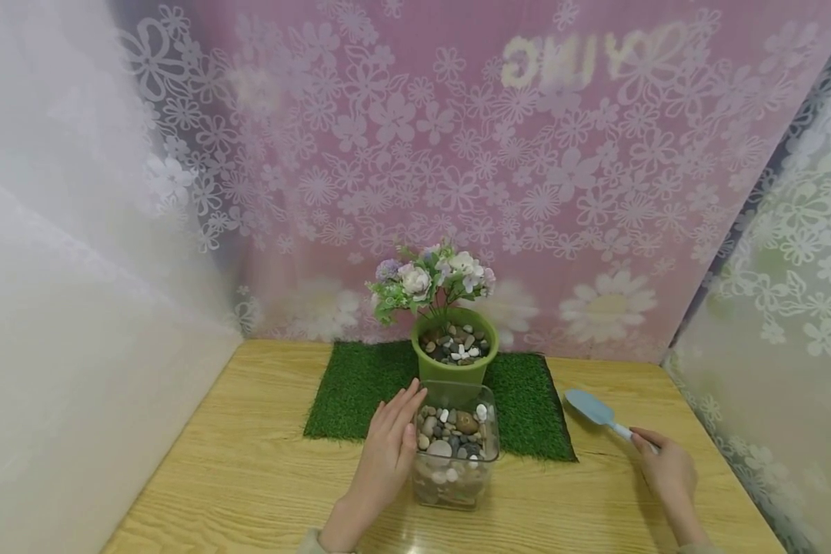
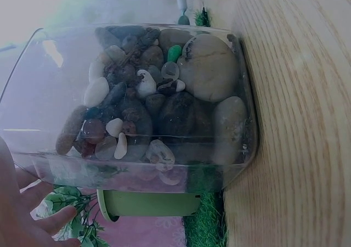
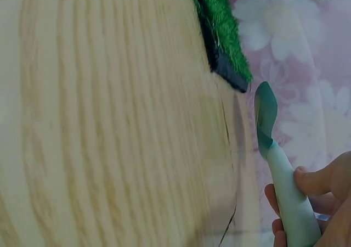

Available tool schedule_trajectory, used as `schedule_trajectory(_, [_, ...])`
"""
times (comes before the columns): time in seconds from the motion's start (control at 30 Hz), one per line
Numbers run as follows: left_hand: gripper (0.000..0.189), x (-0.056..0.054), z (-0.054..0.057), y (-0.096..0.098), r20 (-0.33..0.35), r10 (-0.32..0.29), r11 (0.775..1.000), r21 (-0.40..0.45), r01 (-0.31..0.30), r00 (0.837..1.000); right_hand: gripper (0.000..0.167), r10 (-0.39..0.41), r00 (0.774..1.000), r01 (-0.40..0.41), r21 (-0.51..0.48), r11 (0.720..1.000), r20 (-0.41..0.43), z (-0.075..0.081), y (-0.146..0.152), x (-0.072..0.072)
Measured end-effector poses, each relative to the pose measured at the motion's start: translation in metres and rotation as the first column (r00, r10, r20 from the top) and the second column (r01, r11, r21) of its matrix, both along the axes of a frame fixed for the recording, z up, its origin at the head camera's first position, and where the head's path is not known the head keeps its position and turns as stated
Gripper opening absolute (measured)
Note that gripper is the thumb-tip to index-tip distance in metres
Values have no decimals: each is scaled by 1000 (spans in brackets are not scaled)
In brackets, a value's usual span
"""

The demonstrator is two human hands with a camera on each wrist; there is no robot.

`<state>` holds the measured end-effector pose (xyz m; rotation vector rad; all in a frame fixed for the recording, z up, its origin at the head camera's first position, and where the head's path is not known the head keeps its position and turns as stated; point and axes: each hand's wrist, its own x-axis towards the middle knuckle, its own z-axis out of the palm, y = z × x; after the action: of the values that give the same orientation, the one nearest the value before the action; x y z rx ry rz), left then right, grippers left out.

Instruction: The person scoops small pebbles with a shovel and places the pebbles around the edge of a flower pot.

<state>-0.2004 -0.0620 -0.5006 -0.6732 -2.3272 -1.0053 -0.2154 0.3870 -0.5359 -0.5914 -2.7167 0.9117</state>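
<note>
A clear square container point(image 1: 455, 481) holds pebbles point(image 1: 450, 442) in white, brown and dark grey. My left hand point(image 1: 388, 446) rests against the container's left side with its fingers straight; the left wrist view shows those fingers point(image 2: 55, 220) spread by the rim. Out to the right, my right hand point(image 1: 668, 469) grips the white handle point(image 3: 290, 197) of a small garden trowel with a blue blade point(image 1: 590, 405). In the right wrist view, fingers and thumb wrap the handle, and the blade looks bare.
Behind the container, a green flowerpot point(image 1: 453, 373) with artificial flowers point(image 1: 432, 278) and pebbles stands on a green turf mat point(image 1: 526, 408). The wooden table point(image 1: 249, 462) meets a pink floral curtain point(image 1: 415, 169) at the back. Pale sheets point(image 1: 796, 331) hang at both sides.
</note>
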Motion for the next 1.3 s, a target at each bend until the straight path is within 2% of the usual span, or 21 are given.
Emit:
schedule_trajectory(0.2, [52,1,1,0,-3,3,1000,2,-3,1000,42,-51,998,53,-67,996,30,-5,7,-2])
schedule_trajectory(0.37, [53,1,-1,0,-10,-2,1000,13,2,1000,40,-59,998,59,-42,997,7,-8,10,0])
schedule_trajectory(0.53, [53,1,0,0,-19,1,1000,12,-1,1000,41,-33,999,35,-39,999,40,-7,12,1])
schedule_trajectory(0.7, [53,1,0,0,-8,7,1000,-5,-7,1000,39,23,999,-26,50,998,49,-7,15,2])
schedule_trajectory(0.8, [52,2,2,0,7,5,1000,-9,-5,1000,38,79,993,-87,90,992,84,-4,14,7])
schedule_trajectory(0.9, [51,2,2,0,9,4,1000,-9,-4,1000,41,136,978,-152,97,984,158,0,10,10])
schedule_trajectory(1.03, [51,2,2,0,3,8,1000,-15,-8,1000,47,204,946,-238,114,965,250,6,0,15])
schedule_trajectory(1.13, [51,2,1,-1,7,11,1000,-18,-11,1000,48,235,927,-284,139,949,291,8,-9,16])
schedule_trajectory(1.3, [51,2,2,0,13,10,1000,-15,-10,1000,47,241,925,-298,167,940,292,8,-20,14])
